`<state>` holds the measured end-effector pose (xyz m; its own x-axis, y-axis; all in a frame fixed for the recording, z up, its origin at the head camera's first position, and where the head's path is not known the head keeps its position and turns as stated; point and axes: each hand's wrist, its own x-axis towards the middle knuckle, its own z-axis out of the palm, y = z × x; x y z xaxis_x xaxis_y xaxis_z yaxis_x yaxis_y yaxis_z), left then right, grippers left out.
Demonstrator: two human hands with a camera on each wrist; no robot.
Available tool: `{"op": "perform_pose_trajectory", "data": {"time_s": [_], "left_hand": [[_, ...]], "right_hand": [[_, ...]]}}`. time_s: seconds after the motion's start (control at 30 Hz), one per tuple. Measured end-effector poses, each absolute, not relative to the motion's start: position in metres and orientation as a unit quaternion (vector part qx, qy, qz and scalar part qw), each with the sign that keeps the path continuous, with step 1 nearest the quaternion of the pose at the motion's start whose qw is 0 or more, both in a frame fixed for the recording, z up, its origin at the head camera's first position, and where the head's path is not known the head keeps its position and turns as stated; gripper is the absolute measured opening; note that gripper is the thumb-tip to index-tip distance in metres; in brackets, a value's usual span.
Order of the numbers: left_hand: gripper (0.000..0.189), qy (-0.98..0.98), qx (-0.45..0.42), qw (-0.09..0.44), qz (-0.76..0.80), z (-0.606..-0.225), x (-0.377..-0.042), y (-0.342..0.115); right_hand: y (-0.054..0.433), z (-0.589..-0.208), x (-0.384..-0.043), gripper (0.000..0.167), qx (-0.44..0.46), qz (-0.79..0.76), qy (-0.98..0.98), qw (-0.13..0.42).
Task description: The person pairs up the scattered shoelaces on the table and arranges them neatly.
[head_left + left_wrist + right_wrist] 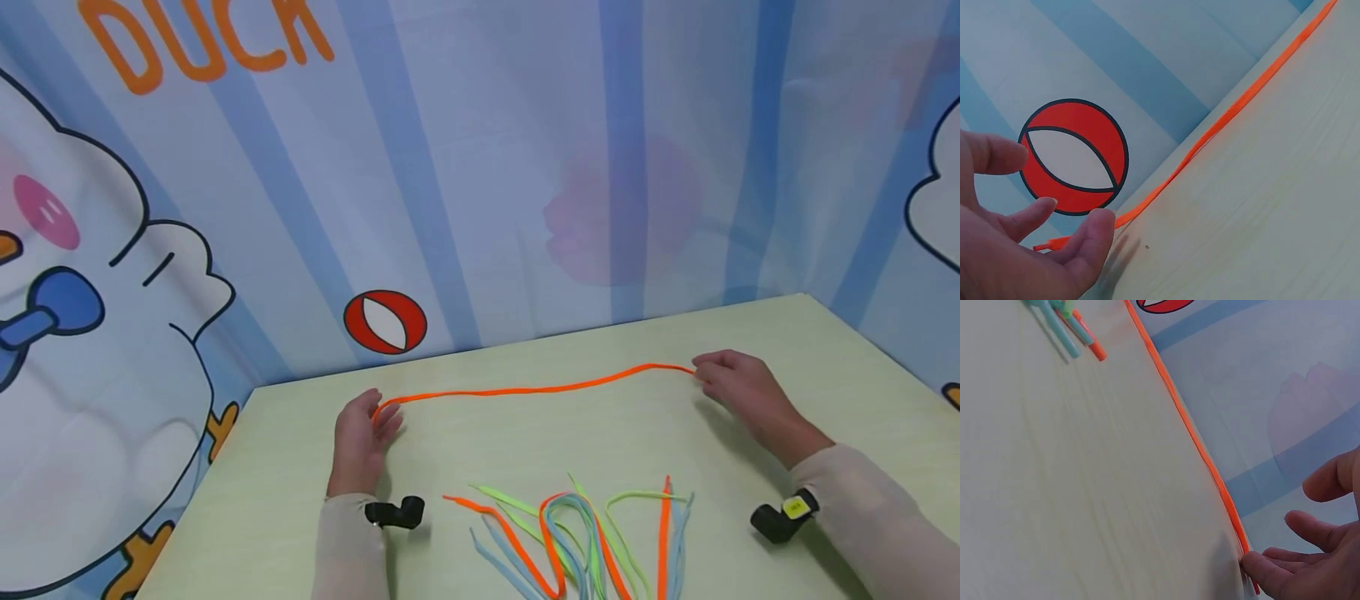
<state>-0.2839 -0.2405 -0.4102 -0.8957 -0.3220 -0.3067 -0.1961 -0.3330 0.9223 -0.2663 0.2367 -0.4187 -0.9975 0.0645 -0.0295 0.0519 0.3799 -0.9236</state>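
Observation:
A long, flat orange shoelace point(525, 391) stretches between my two hands toward the back of the table. My left hand point(360, 442) holds its left end between fingers, which are otherwise spread; the narrow tip sticks out toward the palm in the left wrist view. At the other end, my right hand point(738, 396) pinches the lace at the fingertips, with a short tip poking past the finger point(1263, 570) in the right wrist view. Nearer me lies a loose bunch of laces: orange point(525, 558), light blue point(507, 562) and yellow-green point(622, 542).
The pale wooden table point(750, 333) ends at a printed cloth backdrop point(487, 167) with blue stripes, a large cartoon duck point(75, 458) and a red-and-white ball point(405, 304). A black wrist camera point(401, 512) is strapped at the left sleeve, another black camera point(780, 518) at the right.

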Motion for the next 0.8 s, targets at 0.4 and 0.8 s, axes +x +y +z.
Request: {"op": "perform_pose_trajectory", "data": {"time_s": [0.4,0.8], "left_hand": [[0.059,-0.568,0.211,0.062,-0.793,-0.41,-0.281,-0.245],[0.049,-0.581,0.19,0.101,-0.785,-0.411,-0.282,-0.246]], "right_hand": [[0.238,-0.421,-0.265,0.05,-0.025,0.519,-0.854,0.024],[0.221,-0.413,-0.258,0.039,0.002,0.504,-0.86,0.074]]}}
